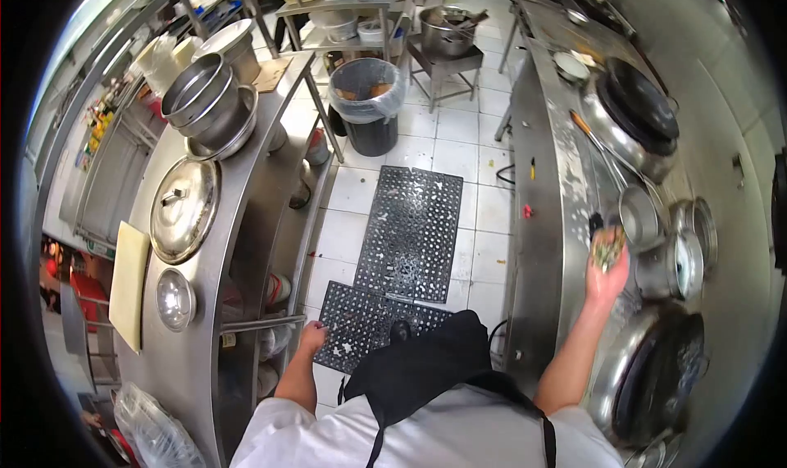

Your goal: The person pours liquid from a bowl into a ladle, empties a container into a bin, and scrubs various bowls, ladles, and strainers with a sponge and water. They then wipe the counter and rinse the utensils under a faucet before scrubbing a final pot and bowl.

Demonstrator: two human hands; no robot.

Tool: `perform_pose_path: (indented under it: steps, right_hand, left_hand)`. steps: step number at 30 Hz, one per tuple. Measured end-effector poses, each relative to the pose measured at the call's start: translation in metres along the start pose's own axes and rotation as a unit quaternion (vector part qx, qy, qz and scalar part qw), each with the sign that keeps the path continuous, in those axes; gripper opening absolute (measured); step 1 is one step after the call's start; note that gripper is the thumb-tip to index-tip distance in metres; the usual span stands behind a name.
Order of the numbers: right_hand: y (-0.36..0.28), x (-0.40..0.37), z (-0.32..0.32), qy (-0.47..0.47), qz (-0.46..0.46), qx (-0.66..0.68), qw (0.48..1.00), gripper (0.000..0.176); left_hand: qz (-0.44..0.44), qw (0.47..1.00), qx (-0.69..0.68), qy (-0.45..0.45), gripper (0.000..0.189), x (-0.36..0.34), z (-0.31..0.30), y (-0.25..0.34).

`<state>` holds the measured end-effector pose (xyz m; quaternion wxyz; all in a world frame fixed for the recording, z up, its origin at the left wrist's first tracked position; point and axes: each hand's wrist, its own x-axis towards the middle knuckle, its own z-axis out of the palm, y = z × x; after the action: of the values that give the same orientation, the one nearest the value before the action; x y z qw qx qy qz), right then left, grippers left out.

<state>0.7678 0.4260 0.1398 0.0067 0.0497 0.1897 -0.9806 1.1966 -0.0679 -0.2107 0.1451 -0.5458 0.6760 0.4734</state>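
Note:
My right hand [607, 278] is stretched out over the stove counter on the right, its fingers curled round a clump of greenish-brown food pieces [607, 250]. Just beyond it is a metal pot [637, 214] with a long handle, and a taller steel pot [679, 265] stands to its right. My left hand [312, 337] hangs low beside the steel table on the left, near the metal rail at its side. Those fingers look curled in, and whatever they may hold is hidden.
Black rubber mats [410, 230] cover the floor ahead. A lined bin [369, 132] and a pot on a stool [449, 38] stand farther back. The left table [238, 173] carries stacked pots, a domed lid [185, 210], a bowl [175, 299] and a cutting board [129, 286]. Large woks [660, 378] line the right counter.

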Motion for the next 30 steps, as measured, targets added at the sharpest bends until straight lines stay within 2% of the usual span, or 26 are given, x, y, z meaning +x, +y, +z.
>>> perform_pose_path:
  steps: [1, 2, 3, 4, 5, 6, 7, 8, 9, 10, 11, 12, 13, 14, 15, 16, 17, 18, 19, 21, 23, 24, 26, 27, 28, 30]
  right_hand:
    - [0.022, 0.032, 0.039, -0.074, 0.037, 0.004, 0.997, 0.020]
    - [0.045, 0.061, 0.082, -0.093, 0.019, 0.006, 0.995, 0.022]
    - [0.068, 0.085, 0.123, -0.242, 0.036, 0.015, 0.969, 0.028]
    - [0.096, 0.100, 0.174, -0.190, -0.039, -0.012, 0.981, 0.031]
    - [0.126, 0.123, 0.214, -0.239, -0.126, -0.014, 0.963, 0.032]
    - [0.158, 0.147, 0.248, -0.254, -0.220, -0.022, 0.942, 0.030]
    - [0.192, 0.167, 0.265, -0.179, -0.495, -0.271, 0.806, 0.027]
    - [0.228, 0.187, 0.288, -0.211, -0.565, -0.306, 0.737, 0.022]
    - [0.265, 0.207, 0.310, -0.240, -0.631, -0.328, 0.661, 0.016]
    - [0.320, 0.243, 0.322, -0.283, -0.649, -0.245, 0.662, 0.012]
    - [0.372, 0.281, 0.321, -0.331, -0.665, -0.278, 0.609, 0.018]
    - [0.428, 0.309, 0.305, -0.342, -0.606, -0.382, 0.608, 0.018]
    - [0.481, 0.347, 0.270, -0.436, -0.479, -0.622, 0.440, 0.024]
    - [0.517, 0.339, 0.218, -0.362, -0.479, -0.694, 0.397, 0.047]
    - [0.535, 0.344, 0.176, -0.466, -0.367, -0.676, 0.437, 0.064]
    - [0.536, 0.334, 0.134, -0.506, -0.374, -0.631, 0.454, 0.066]
    - [0.529, 0.314, 0.097, -0.508, -0.359, -0.647, 0.441, 0.070]
    - [0.525, 0.294, 0.051, -0.502, -0.294, -0.660, 0.475, 0.065]
    - [0.507, 0.276, 0.013, -0.494, -0.177, -0.685, 0.505, 0.056]
    - [0.467, 0.231, -0.067, -0.368, -0.120, -0.738, 0.553, 0.046]
    - [0.411, 0.204, -0.115, -0.355, 0.032, -0.766, 0.534, 0.041]
    - [0.376, 0.190, -0.130, -0.356, 0.106, -0.770, 0.518, 0.040]
    - [0.323, 0.152, -0.159, -0.292, -0.020, -0.773, 0.563, 0.034]
    - [0.285, 0.137, -0.145, -0.264, -0.046, -0.766, 0.584, 0.032]
    - [0.248, 0.121, -0.132, -0.240, -0.076, -0.757, 0.603, 0.030]
    - [0.171, 0.082, -0.093, -0.188, -0.095, -0.761, 0.614, 0.024]
  left_hand:
    - [-0.007, 0.999, -0.023, 0.022, 0.041, 0.009, 0.001, -0.009]
    - [-0.013, 0.998, -0.045, 0.045, 0.041, 0.020, 0.004, -0.018]
    - [0.009, 0.997, -0.054, 0.049, 0.041, 0.034, 0.010, -0.038]
    - [-0.022, 0.997, -0.053, 0.044, 0.043, 0.014, 0.010, -0.023]
    - [-0.050, 0.995, -0.075, 0.043, 0.044, -0.006, 0.009, -0.010]
    - [-0.040, 0.998, -0.025, 0.051, 0.045, -0.018, 0.007, -0.003]
    - [-0.028, 0.997, 0.025, 0.061, 0.045, -0.031, 0.007, -0.006]
    - [-0.021, 0.994, 0.058, 0.093, 0.045, -0.047, 0.010, -0.005]
    - [-0.063, 0.991, 0.003, 0.121, 0.038, -0.048, 0.019, -0.025]
    - [-0.103, 0.982, -0.104, 0.119, 0.032, -0.068, 0.024, -0.023]
    - [-0.148, 0.960, -0.203, 0.127, 0.034, -0.091, 0.030, -0.010]
    - [-0.158, 0.932, -0.301, 0.127, 0.038, -0.097, 0.041, -0.019]
    - [-0.173, 0.938, -0.280, 0.113, 0.039, -0.103, 0.045, -0.018]
    - [-0.189, 0.943, -0.256, 0.097, 0.039, -0.110, 0.050, -0.016]
    - [-0.205, 0.948, -0.232, 0.081, 0.040, -0.115, 0.054, -0.012]
    - [-0.218, 0.951, -0.207, 0.065, 0.041, -0.118, 0.056, -0.006]
    - [-0.229, 0.954, -0.188, 0.046, 0.042, -0.113, 0.062, 0.003]
    - [-0.242, 0.955, -0.172, 0.024, 0.043, -0.110, 0.070, 0.012]
    - [-0.243, 0.956, -0.166, 0.015, 0.044, -0.107, 0.074, 0.021]
    - [-0.233, 0.962, -0.139, -0.008, 0.045, -0.086, 0.063, 0.052]
    - [-0.209, 0.969, -0.120, -0.049, 0.047, -0.041, 0.047, 0.065]
    - [-0.160, 0.978, -0.120, -0.052, 0.039, -0.027, 0.035, 0.088]
    - [-0.048, 0.993, -0.047, -0.093, 0.033, 0.038, 0.008, 0.103]
    - [0.033, 0.992, -0.009, -0.124, 0.031, 0.073, -0.006, 0.118]
    - [0.130, 0.968, -0.045, -0.210, 0.029, 0.110, -0.014, 0.137]
    - [0.167, 0.957, 0.232, -0.041, 0.031, 0.151, -0.017, 0.183]
